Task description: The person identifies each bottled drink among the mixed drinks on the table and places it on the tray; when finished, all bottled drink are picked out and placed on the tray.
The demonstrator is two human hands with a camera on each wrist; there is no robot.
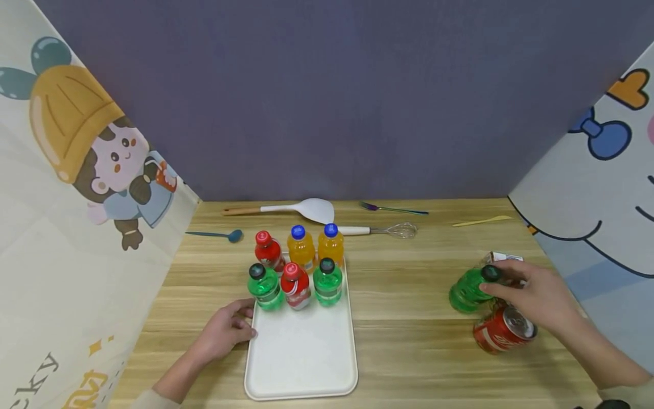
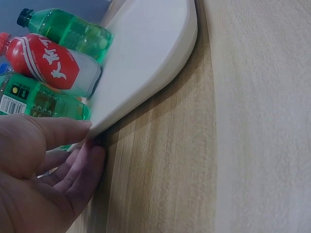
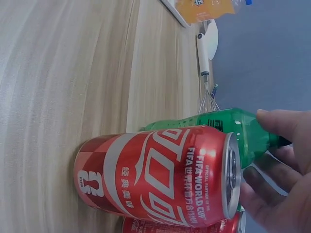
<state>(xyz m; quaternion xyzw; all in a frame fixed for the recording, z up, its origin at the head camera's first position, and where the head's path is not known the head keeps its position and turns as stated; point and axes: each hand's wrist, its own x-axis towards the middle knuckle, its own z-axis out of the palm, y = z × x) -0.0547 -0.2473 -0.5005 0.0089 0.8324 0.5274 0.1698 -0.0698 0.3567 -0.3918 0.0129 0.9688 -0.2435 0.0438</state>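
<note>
A white tray (image 1: 301,352) lies mid-table and carries several small bottles at its far end: a red one and two orange ones behind, then green (image 1: 264,287), red (image 1: 295,285) and green in front. My left hand (image 1: 245,324) pinches the tray's left rim (image 2: 146,92), thumb (image 2: 43,131) on top and fingers (image 2: 82,170) under the edge. At the right, my right hand (image 1: 498,284) grips the neck of a green bottle (image 1: 467,289) that stands apart from the tray. A red cola can (image 1: 503,329) sits just in front of this bottle (image 3: 228,128); the can (image 3: 160,177) nearly touches my fingers (image 3: 272,189).
Along the back edge lie a white spatula (image 1: 306,209), a whisk (image 1: 388,230), a blue spoon (image 1: 217,234), a fork (image 1: 393,209) and a yellow knife (image 1: 480,221). A small box (image 1: 503,257) sits behind the green bottle. Printed cloth walls close in both sides.
</note>
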